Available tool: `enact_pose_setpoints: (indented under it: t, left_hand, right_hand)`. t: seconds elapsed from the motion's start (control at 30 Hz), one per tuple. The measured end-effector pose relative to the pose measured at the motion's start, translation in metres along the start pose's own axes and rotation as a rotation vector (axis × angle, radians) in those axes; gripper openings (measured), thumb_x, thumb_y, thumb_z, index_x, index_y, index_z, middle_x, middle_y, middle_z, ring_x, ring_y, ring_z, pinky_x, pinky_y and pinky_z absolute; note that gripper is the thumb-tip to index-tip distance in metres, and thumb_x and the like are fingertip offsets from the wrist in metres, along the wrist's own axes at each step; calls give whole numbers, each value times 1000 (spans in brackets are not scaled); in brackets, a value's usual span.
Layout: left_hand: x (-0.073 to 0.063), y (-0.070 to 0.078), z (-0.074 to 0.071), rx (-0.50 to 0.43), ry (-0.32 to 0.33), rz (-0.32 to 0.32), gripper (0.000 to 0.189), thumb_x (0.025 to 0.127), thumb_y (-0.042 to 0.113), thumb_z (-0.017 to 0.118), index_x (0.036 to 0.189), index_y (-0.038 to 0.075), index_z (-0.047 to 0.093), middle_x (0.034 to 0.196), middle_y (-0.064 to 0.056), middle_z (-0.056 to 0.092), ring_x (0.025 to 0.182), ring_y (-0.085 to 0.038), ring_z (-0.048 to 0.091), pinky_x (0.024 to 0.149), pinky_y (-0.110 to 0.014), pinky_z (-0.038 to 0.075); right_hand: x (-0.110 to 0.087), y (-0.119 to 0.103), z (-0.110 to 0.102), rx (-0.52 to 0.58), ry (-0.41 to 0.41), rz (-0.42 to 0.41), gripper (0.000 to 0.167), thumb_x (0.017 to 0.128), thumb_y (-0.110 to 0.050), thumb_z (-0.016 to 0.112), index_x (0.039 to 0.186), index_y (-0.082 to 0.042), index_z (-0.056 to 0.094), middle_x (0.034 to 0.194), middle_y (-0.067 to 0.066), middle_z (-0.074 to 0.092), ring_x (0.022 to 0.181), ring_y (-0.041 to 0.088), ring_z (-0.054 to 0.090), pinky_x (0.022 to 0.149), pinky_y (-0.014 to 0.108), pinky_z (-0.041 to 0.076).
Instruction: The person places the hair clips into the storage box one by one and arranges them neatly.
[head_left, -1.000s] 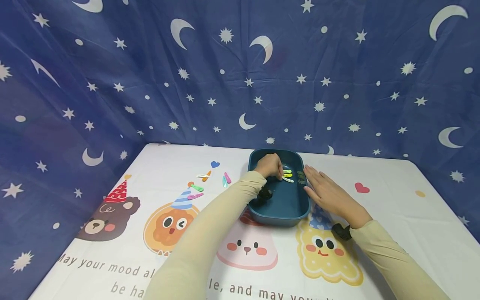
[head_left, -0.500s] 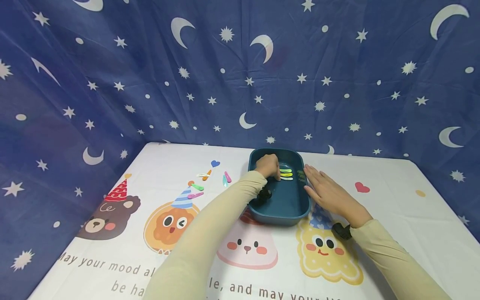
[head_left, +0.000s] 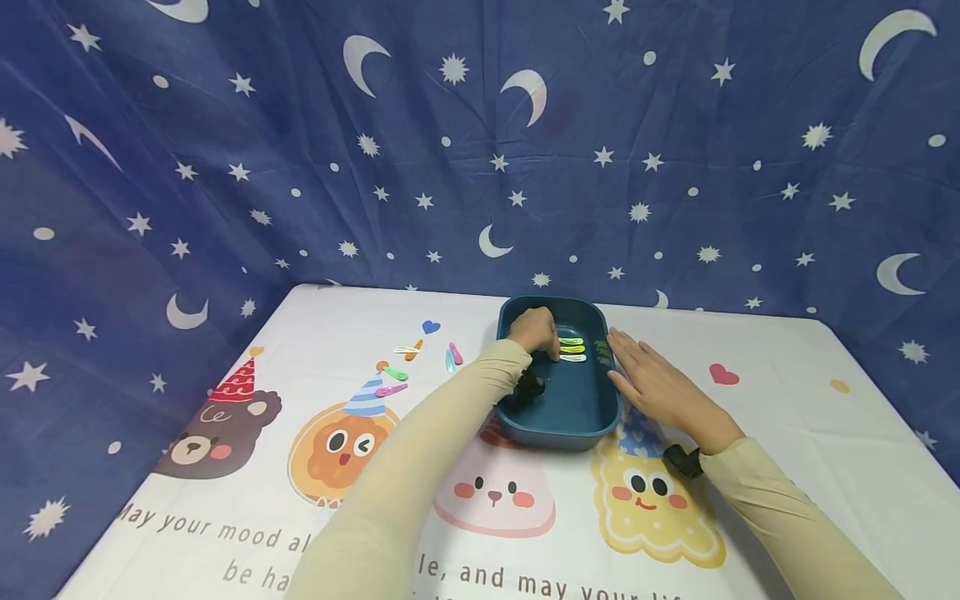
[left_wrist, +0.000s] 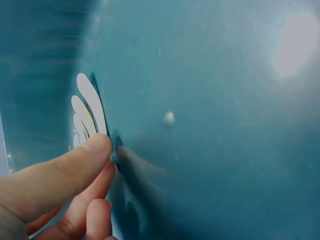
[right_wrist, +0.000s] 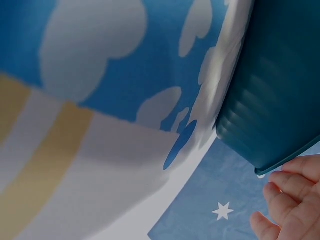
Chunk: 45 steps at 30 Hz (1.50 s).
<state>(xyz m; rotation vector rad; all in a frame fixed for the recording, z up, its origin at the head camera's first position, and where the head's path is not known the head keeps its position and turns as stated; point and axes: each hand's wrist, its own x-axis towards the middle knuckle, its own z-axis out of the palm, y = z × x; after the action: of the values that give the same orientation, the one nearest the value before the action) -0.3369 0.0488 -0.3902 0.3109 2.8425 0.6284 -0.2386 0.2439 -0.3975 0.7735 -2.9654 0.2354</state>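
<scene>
Inside a dark teal plastic bin [head_left: 558, 433], my left hand [head_left: 536, 330] pinches the end of a white snap hair clip [left_wrist: 93, 100] between thumb and fingers, close over the bin's floor. Beside it lie a yellow hair clip [head_left: 572, 349] and a green hair clip [head_left: 572, 341], roughly parallel in a short row. The left wrist view shows the clips' rounded ends pointing away from the thumb [left_wrist: 97, 145]. My right hand [head_left: 663, 390] lies along the bin's right side, its fingers straight and their tips at the rim.
Left of the bin, several loose hair clips lie on the white printed cloth [head_left: 810, 467]: an orange clip [head_left: 414, 350] crossed by a white one, a pink clip [head_left: 456, 353] near a light blue clip [head_left: 449, 361], and a green clip [head_left: 395, 375]. A blue starry curtain [head_left: 420, 125] hangs behind.
The white hair clip has turned from slanted to level, in line with the yellow and green ones, as my left hand shifted slightly left. My right hand has stayed at the bin's side.
</scene>
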Motion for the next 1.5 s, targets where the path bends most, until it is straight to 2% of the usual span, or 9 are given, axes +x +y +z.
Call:
enact_pose_setpoints:
  t: [0.13, 0.27, 0.43, 0.6, 0.8, 1.0, 1.2, 1.37, 1.5]
  left_hand:
    - [-3, -2, -5, -30, -19, 13, 11, 70, 14, 82, 77, 11, 76, 82, 1, 73, 69, -10, 55, 59, -24, 41]
    - [-6, -3, -12, -71, -43, 54, 12, 71, 11, 82, 81, 9, 77, 86, -1, 75, 75, -11, 61, 65, -23, 47]
    - [-6, -8, -24, -107, -101, 151, 16, 74, 9, 79, 89, 7, 77, 95, -3, 74, 81, -11, 62, 75, -23, 51]
    - [-7, -17, -38, -179, -188, 261, 22, 79, 7, 74, 101, 2, 73, 107, -9, 71, 90, -19, 65, 78, -26, 52]
    - [-8, -31, -54, -251, -238, 353, 26, 81, 5, 71, 106, -1, 70, 105, -14, 71, 90, -18, 67, 78, -23, 53]
    - [-13, -46, -71, -286, -262, 422, 30, 82, 7, 70, 111, -1, 68, 104, -14, 71, 91, -15, 68, 83, -29, 53]
    - [-25, -65, -90, -308, -299, 455, 30, 83, 6, 69, 113, 2, 68, 106, -13, 71, 97, -17, 68, 84, -27, 53]
    - [-41, -81, -101, -334, -291, 463, 29, 81, 5, 70, 110, 4, 69, 107, -17, 70, 94, -16, 68, 83, -25, 53]
    - [-52, -95, -106, -320, -274, 501, 27, 81, 4, 71, 108, 3, 70, 105, -16, 70, 90, -14, 68, 81, -26, 53]
  right_hand:
    - [0, 0, 0, -2, 0, -2, 61, 98, -24, 45, 145, 8, 23, 153, 24, 23, 141, 39, 23, 112, 55, 21]
    - [0, 0, 0, -8, 6, -8, 61, 98, -24, 45, 144, 9, 23, 152, 24, 24, 141, 39, 24, 112, 56, 22]
    - [1, 0, 0, -3, 14, -15, 61, 98, -25, 45, 144, 9, 24, 152, 25, 25, 140, 39, 25, 111, 56, 22]
    - [1, 0, 1, -1, 14, -15, 61, 98, -24, 45, 144, 9, 24, 152, 25, 25, 140, 39, 26, 112, 56, 22]
    - [1, 0, 1, 8, 10, -13, 61, 98, -25, 46, 144, 9, 24, 152, 24, 24, 140, 39, 25, 112, 56, 21]
    - [1, -1, 2, -10, 28, -20, 61, 97, -24, 46, 144, 10, 25, 151, 25, 25, 139, 40, 26, 111, 56, 22]
    - [1, 0, 2, -14, 25, -24, 60, 98, -23, 46, 143, 10, 25, 151, 26, 25, 139, 41, 26, 111, 56, 22]
    - [1, -1, 1, -12, 29, -22, 60, 98, -24, 46, 143, 10, 26, 151, 25, 26, 139, 40, 26, 111, 56, 22]
    - [1, -1, 1, -14, 35, -21, 60, 97, -24, 47, 143, 9, 27, 151, 25, 26, 139, 40, 27, 111, 56, 23]
